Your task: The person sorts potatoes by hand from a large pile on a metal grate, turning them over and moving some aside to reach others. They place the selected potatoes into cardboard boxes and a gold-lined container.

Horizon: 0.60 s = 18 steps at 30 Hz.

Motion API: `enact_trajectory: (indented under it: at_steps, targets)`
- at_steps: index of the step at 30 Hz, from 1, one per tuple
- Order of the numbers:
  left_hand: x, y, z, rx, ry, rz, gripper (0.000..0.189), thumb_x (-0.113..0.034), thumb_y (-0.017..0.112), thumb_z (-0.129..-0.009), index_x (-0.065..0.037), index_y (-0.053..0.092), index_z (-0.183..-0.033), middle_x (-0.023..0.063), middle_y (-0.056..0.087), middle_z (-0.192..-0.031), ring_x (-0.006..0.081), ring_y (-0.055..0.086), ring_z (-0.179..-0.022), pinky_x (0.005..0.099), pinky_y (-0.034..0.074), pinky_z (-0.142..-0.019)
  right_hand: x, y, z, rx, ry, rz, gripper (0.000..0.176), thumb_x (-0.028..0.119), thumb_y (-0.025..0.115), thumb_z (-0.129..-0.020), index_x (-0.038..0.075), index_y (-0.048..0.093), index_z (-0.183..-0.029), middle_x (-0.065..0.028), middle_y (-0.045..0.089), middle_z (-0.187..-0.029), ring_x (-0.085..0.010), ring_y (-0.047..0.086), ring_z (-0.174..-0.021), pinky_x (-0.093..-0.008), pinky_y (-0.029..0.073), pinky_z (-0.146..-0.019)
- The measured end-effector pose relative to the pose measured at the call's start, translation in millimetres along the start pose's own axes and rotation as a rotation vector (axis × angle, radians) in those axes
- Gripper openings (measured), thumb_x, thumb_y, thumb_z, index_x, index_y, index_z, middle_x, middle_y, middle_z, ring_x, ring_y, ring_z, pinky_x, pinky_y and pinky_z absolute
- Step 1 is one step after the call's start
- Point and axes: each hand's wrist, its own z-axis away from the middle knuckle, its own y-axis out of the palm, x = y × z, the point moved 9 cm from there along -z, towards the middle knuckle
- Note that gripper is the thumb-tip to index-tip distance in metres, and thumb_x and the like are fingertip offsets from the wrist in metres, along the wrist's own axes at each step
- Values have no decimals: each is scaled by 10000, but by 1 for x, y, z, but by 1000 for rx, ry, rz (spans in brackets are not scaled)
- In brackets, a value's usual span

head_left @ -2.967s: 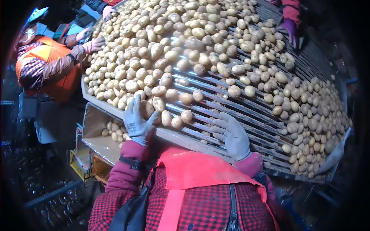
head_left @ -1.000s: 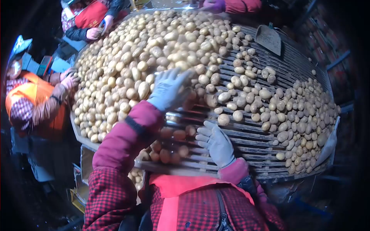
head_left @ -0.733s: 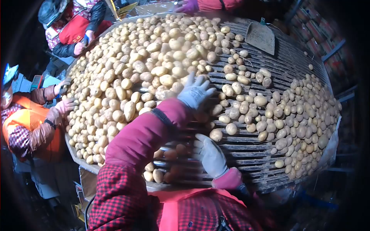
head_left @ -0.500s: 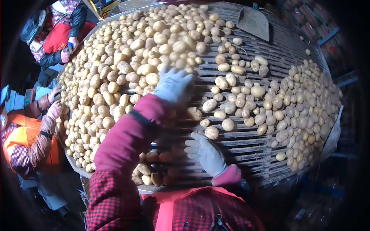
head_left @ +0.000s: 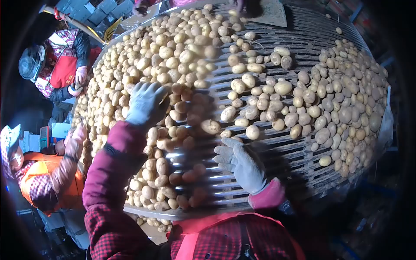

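Observation:
My left hand (head_left: pixel 146 106), in a pale work glove, reaches over the big heap of potatoes (head_left: pixel 158 65) on the left. Its fingers are apart and touch the potatoes beneath; no potato shows gripped in it, though the palm side is hidden. My right hand (head_left: pixel 243 168), gloved alike, hovers over the slatted grate (head_left: pixel 225 182) with its fingers stretched out and holds nothing. Just beyond its fingertips lie a few potatoes, among them a round one (head_left: pixel 252 132). Potatoes in shadow (head_left: pixel 190 173) lie between my two arms.
A second heap of potatoes (head_left: pixel 346 104) covers the right side of the grate. A flat metal scoop (head_left: pixel 271 15) lies at the far edge. Two co-workers stand along the left rim, one in an orange vest (head_left: pixel 47 173); another person's hands show at the far edge.
My left hand has moved left and back across the heap, and more potatoes now lie between my arms. My right hand has shifted slightly right, still spread. The view has turned a little.

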Motion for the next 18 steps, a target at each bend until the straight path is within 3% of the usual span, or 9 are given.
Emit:
enact_trajectory:
  at_steps: [1,3,5,7,8,11,12,15,18]
  targets:
    - [-12,2,-23,-70,48,47,276,-274,699,-873,-133,660,-1107,74,659,-997,300,634,-1004,459,444,-882,-2,-6,-3,-7,-22,27,593,465,512,-1057,65,464,-1493,-157,620,-1348,-246,667,-1108,-401,539,-941]
    - [-29,37,-68,15,60,192,402,-286,680,-915,-103,630,-1269,140,669,-1136,356,627,-1048,479,467,-941,-4,-12,-5,-46,17,-3,608,481,505,-1054,67,458,-1498,-176,608,-1357,-259,657,-1120,-414,526,-957]
    - [-30,90,-103,123,-10,121,521,-413,647,-932,-129,576,-1362,163,638,-1197,402,610,-1078,495,457,-973,-1,-17,-8,-71,24,13,641,485,478,-1059,20,442,-1499,-188,594,-1373,-280,600,-1217,-449,454,-1059]
    - [-19,127,-136,272,-140,-57,565,-439,641,-919,-192,525,-1414,189,537,-1287,409,489,-1262,585,397,-995,12,-18,-10,20,-210,91,649,460,446,-1076,-28,420,-1502,-190,577,-1397,-283,562,-1286,-445,401,-1125]
    - [-22,129,-143,237,-156,-44,568,-466,642,-914,-219,530,-1413,199,503,-1328,430,456,-1289,617,381,-1013,20,-17,-6,56,-237,184,630,417,414,-1094,-61,400,-1504,-187,531,-1452,-280,541,-1323,-432,370,-1157]
    - [-23,136,-139,126,-174,-33,562,-531,660,-890,-264,567,-1377,231,320,-1569,464,376,-1371,710,347,-1031,18,-22,-9,112,-219,151,552,330,410,-1113,-58,395,-1504,-221,589,-1379,-286,559,-1317,-397,422,-1116]
    - [-18,142,-137,194,-168,45,560,-537,666,-884,-263,573,-1363,209,302,-1591,456,368,-1384,713,342,-1036,13,-23,-10,128,-211,151,604,401,412,-1099,-40,404,-1510,-182,522,-1468,-275,554,-1314,-424,419,-1116]
    - [-29,128,-99,227,-116,27,543,-537,681,-870,-260,588,-1327,146,325,-1591,426,371,-1394,721,346,-1028,8,-18,-6,29,3,7,598,425,436,-1088,12,419,-1521,-167,568,-1414,-266,596,-1255,-412,479,-1051]
    - [-45,124,-58,367,-81,-45,555,-329,718,-858,-272,557,-1387,162,326,-1588,434,319,-1453,697,396,-1017,1,-18,-11,-12,48,-33,565,438,467,-1073,69,472,-1501,-118,611,-1340,-238,634,-1176,-397,524,-986]
